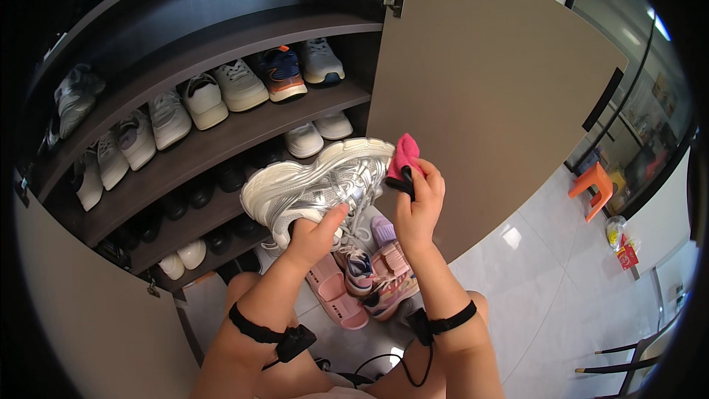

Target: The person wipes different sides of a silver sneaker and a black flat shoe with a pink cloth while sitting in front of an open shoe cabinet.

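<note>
My left hand (318, 235) grips a white and silver sneaker (321, 183) by its opening, the fingers inside and the thumb out over the laces. The shoe is tilted on its side with the sole edge turned up and the toe to the right. In my right hand (421, 199) is a pink cloth (406, 152) together with a black object, perhaps a handle, partly hidden by the fingers. The cloth is at the toe of the sneaker; whether it touches cannot be told.
An open shoe cabinet (310, 111) holds rows of shoes on its shelves. Its right door (487, 94) stands swung out. Pink slippers (338, 299) and several sneakers (388, 293) lie on the tiled floor between my legs. An orange stool (594, 188) stands further right.
</note>
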### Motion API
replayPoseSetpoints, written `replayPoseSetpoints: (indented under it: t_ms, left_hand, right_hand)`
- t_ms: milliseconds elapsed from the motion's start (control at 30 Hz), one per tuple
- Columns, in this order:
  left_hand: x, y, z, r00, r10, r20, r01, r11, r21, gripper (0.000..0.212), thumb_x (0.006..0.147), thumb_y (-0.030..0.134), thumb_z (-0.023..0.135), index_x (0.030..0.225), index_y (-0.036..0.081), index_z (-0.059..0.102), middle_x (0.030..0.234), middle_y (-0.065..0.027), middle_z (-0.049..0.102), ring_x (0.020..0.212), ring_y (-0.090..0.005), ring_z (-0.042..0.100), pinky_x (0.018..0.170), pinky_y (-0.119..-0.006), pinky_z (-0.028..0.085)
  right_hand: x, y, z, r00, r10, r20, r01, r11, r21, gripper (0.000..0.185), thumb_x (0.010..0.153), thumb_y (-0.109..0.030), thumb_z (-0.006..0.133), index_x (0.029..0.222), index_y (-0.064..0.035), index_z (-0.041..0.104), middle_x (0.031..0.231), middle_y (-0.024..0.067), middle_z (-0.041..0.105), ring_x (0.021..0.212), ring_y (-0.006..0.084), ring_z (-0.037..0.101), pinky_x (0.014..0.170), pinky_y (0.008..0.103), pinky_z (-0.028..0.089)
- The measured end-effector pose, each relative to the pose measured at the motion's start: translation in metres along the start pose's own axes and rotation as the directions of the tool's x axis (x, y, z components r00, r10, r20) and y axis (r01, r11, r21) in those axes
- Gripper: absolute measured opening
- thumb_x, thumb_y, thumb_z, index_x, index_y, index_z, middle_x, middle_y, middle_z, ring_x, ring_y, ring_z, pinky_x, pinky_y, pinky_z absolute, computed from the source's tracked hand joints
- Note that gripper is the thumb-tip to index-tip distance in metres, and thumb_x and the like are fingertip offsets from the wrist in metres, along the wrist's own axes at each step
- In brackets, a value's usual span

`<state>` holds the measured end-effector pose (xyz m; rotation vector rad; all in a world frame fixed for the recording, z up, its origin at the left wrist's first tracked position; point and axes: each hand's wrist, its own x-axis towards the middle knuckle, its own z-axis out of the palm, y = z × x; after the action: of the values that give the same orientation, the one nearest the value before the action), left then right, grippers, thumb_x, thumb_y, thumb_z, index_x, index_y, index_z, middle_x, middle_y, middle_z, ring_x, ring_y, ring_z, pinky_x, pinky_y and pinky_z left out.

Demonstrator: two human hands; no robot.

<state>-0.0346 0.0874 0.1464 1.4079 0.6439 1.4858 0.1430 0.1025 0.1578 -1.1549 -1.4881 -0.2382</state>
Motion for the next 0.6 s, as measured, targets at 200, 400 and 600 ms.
replayPoseSetpoints:
  t_ms: [200, 400, 600]
  left_hand:
    - [-0.006, -0.015, -0.003, 0.988, -0.126, -0.086, 0.125, 0.992, -0.024, 0.018, 0.086, 0.009, 0.056, 0.097, -0.004, 0.062, 0.094, -0.0025, 0.062, 0.086, -0.0117, 0.056, 0.076, -0.027, 0.044]
    - [-0.005, -0.008, 0.015, 0.986, -0.052, -0.157, 0.046, 0.998, -0.041, 0.017, 0.087, 0.010, 0.056, 0.093, -0.004, 0.064, 0.089, -0.0022, 0.064, 0.083, -0.0107, 0.057, 0.074, -0.027, 0.045]
    - [-0.005, -0.009, 0.010, 0.965, -0.189, -0.184, 0.160, 0.974, -0.162, 0.020, 0.085, 0.010, 0.057, 0.098, -0.004, 0.063, 0.094, -0.0039, 0.063, 0.085, -0.0130, 0.057, 0.077, -0.027, 0.044]
  right_hand:
    - [0.004, 0.001, -0.005, 0.986, -0.102, 0.131, 0.111, 0.992, -0.067, 0.036, 0.063, 0.002, 0.056, 0.099, -0.0016, 0.061, 0.111, 0.0098, 0.058, 0.102, 0.0321, 0.053, 0.090, 0.0419, 0.042]
    - [-0.009, 0.011, -0.003, 0.999, 0.015, 0.031, -0.015, 1.000, -0.020, 0.035, 0.066, 0.002, 0.053, 0.100, 0.0017, 0.061, 0.113, 0.0147, 0.058, 0.104, 0.0340, 0.053, 0.092, 0.0414, 0.041]
    - [-0.002, 0.013, -0.012, 0.994, 0.037, 0.105, -0.042, 0.998, 0.046, 0.034, 0.067, 0.007, 0.049, 0.099, 0.0048, 0.060, 0.111, 0.0160, 0.061, 0.101, 0.0345, 0.057, 0.090, 0.0364, 0.045]
